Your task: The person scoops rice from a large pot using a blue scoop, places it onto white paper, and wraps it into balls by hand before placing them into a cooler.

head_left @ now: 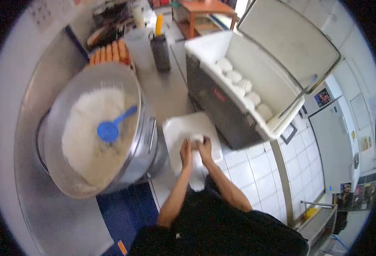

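My left hand (186,153) and my right hand (205,152) are closed together around a small white bundle (196,138), probably rice in a wrapper; its detail is too blurred to be sure. Both hands are above a white tray (174,128) on the counter. To their left stands a large metal pot (147,141) with white, rice-like food (83,123) inside. A blue scoop (108,131) lies on that food, its handle toward the pot's right wall. On the right, an open cooler (222,113) holds several white rounded bundles (234,77).
The cooler's raised lid (290,38) leans back to the right. Behind the pot are several orange-brown rolls or sausages (110,53). A dark container (160,53) with a yellow handle (159,24) stands on the metal counter. An orange table (207,6) is farther back.
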Action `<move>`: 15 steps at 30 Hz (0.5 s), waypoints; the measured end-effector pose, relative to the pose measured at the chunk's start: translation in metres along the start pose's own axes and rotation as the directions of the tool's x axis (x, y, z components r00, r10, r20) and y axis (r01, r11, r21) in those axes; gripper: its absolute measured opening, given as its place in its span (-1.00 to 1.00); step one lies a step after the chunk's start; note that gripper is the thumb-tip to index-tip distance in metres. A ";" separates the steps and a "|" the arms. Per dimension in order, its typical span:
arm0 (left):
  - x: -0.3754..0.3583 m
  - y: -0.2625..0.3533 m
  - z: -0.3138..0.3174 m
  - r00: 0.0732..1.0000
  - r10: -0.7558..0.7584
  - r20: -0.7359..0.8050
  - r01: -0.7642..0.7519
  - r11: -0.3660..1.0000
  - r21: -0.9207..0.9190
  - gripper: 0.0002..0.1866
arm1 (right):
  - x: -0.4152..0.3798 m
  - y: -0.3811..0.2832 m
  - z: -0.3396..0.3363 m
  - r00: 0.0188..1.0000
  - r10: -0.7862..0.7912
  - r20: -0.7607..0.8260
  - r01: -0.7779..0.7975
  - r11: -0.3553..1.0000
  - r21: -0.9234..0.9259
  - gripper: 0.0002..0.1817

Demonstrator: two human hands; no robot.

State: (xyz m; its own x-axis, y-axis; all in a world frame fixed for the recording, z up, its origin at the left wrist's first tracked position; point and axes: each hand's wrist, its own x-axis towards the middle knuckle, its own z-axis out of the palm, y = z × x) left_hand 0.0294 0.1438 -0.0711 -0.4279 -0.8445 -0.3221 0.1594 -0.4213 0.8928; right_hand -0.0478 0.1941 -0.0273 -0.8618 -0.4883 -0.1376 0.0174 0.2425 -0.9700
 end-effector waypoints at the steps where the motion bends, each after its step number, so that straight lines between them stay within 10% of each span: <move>1: -0.032 0.053 0.023 1.000 0.031 0.000 -0.031 0.999 -0.036 -0.38 | -0.010 -0.030 -0.008 0.999 -0.035 0.030 0.034 0.999 0.036 -0.49; 3: -0.061 0.104 0.050 0.973 0.228 -0.034 -0.210 0.939 0.272 -0.44 | -0.019 -0.070 -0.021 0.987 -0.132 0.091 0.121 0.986 0.115 -0.47; 6: -0.089 0.133 0.077 0.908 0.416 -0.055 -0.404 0.901 0.157 -0.50 | -0.035 -0.138 -0.043 0.899 -0.436 0.052 0.432 0.899 0.075 -0.47; 9: -0.137 0.183 0.131 0.863 0.504 -0.027 -0.494 0.855 0.160 -0.42 | -0.039 -0.216 -0.103 0.931 -0.358 0.076 0.307 0.876 0.372 -0.39; 12: -0.179 0.217 0.194 0.749 0.648 0.142 -0.662 0.721 0.202 -0.31 | -0.010 -0.254 -0.184 0.713 -0.693 0.112 0.653 0.713 0.255 -0.18; 15: -0.212 0.245 0.247 0.851 0.522 0.063 -0.525 0.838 0.150 -0.35 | 0.028 -0.304 -0.264 0.695 -0.612 0.378 0.451 0.780 0.434 -0.24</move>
State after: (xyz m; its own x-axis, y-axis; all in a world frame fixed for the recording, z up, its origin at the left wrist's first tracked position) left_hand -0.0609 0.3014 0.2933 -0.3371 -0.9174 0.2114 0.2246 0.1397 0.9644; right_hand -0.2112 0.3282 0.3165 -0.4178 -0.8044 0.4224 -0.1554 -0.3947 -0.9056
